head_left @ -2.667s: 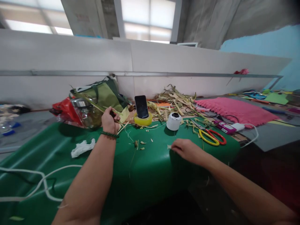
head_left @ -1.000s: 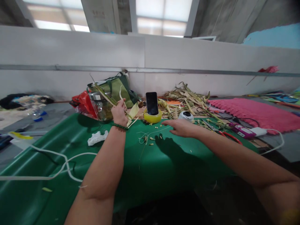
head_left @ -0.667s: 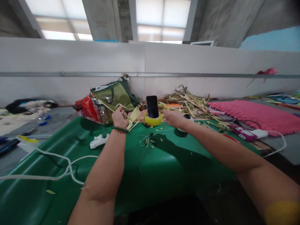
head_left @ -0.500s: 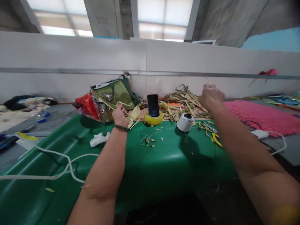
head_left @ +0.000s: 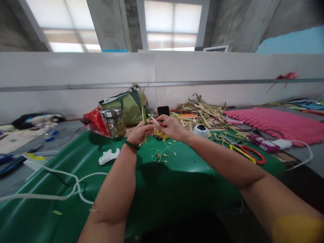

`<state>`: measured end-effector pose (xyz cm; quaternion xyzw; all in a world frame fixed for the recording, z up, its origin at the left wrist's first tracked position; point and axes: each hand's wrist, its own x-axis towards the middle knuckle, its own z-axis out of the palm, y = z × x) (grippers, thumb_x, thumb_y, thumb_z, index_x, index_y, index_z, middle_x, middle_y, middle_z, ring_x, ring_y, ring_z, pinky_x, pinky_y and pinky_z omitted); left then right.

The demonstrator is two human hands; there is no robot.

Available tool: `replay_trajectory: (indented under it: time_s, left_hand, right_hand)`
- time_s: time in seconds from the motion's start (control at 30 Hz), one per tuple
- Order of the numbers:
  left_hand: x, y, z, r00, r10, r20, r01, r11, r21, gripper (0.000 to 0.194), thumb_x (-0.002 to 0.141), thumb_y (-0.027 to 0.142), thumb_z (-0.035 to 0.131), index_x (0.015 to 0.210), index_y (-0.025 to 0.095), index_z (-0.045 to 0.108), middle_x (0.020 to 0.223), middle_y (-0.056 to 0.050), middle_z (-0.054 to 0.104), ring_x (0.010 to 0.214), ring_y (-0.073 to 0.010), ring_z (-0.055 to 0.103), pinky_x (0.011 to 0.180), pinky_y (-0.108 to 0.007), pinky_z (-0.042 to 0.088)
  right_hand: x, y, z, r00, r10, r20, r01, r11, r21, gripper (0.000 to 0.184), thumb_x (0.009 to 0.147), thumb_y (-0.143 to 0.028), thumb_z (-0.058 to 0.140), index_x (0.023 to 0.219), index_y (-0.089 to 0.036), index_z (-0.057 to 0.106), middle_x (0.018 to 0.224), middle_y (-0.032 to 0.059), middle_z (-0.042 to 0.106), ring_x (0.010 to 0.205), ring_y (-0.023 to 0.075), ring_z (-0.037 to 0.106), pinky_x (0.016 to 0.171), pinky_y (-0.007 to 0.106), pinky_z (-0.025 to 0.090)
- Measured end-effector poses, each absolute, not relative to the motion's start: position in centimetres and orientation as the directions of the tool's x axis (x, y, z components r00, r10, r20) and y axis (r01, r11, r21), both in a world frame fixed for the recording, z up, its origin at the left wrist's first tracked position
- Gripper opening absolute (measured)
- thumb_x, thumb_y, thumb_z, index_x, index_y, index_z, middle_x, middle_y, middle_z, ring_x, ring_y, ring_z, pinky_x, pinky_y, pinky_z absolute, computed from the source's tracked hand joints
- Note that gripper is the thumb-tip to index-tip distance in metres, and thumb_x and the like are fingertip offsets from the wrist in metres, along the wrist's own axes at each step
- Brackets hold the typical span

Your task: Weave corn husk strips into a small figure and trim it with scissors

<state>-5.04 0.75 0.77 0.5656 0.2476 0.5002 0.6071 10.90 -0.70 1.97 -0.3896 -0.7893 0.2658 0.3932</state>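
Head view: you are working a pale husk strip [head_left: 154, 120] against an upright corn-husk bundle [head_left: 143, 113].
Your left hand [head_left: 139, 133] is closed around the bundle's lower part; your right hand [head_left: 174, 127] has its fingertips narrowed on the strip, right beside it, though how firmly you pinch cannot be told. Both husk pieces are above the green cover [head_left: 177, 184], in front of the green bag [head_left: 130, 109]. Lining the strip up calls for a steady left grip and light right fingertips.
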Motion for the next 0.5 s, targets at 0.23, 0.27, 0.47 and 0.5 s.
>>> replay_trajectory:
  time_s: [0.23,0.27,0.47,0.5]
  left_hand:
    - [-6.2,2.0,1.2,0.098,0.960,0.261,-0.622,-0.145,0.769,0.016,0.063,0.009,0.049,0.066,0.013,0.063,0.033,0.010,0.021,0.032,-0.0050,0.019,0.035,-0.017,0.016]
    - [-6.3,2.3,1.2,0.075,0.969,0.235,-0.637,-0.135,0.759,0.015,0.064,0.009,0.048,0.065,0.013,0.062,0.033,0.010,0.022,0.032,-0.0050,0.018,0.034,-0.017,0.016]
    - [-5.6,2.9,0.6,0.036,0.990,0.139,-0.621,-0.087,0.779,0.011,0.066,0.009,0.050,0.067,0.013,0.059,0.033,0.010,0.024,0.030,-0.0048,0.020,0.032,-0.016,0.016]
    - [-5.5,2.9,0.5,0.034,0.992,0.122,-0.617,-0.075,0.783,0.010,0.065,0.009,0.050,0.068,0.014,0.059,0.033,0.010,0.025,0.030,-0.0047,0.021,0.032,-0.015,0.016]
  right_hand:
    - [17.7,-8.7,5.6,-0.792,0.564,-0.235,0.593,0.614,-0.521,0.012,0.077,-0.025,0.066,0.073,-0.015,0.071,0.055,-0.0032,0.063,0.048,0.0084,0.055,0.049,0.018,0.041]
    - [18.8,-10.4,6.4,-0.775,0.474,-0.418,0.631,0.606,-0.483,0.017,0.070,-0.028,0.073,0.082,-0.017,0.074,0.058,-0.0027,0.066,0.049,0.0091,0.057,0.048,0.018,0.040]
    - [19.6,-10.4,5.7,-0.656,0.706,-0.268,0.754,0.593,-0.283,0.023,0.081,-0.027,0.062,0.099,-0.016,0.072,0.087,0.0059,0.073,0.075,0.0165,0.066,0.066,0.024,0.048]
    - [19.0,-8.9,4.6,-0.619,0.768,-0.164,0.783,0.589,-0.199,0.022,0.082,-0.021,0.059,0.100,-0.016,0.070,0.089,0.0068,0.073,0.077,0.0177,0.066,0.069,0.026,0.048]
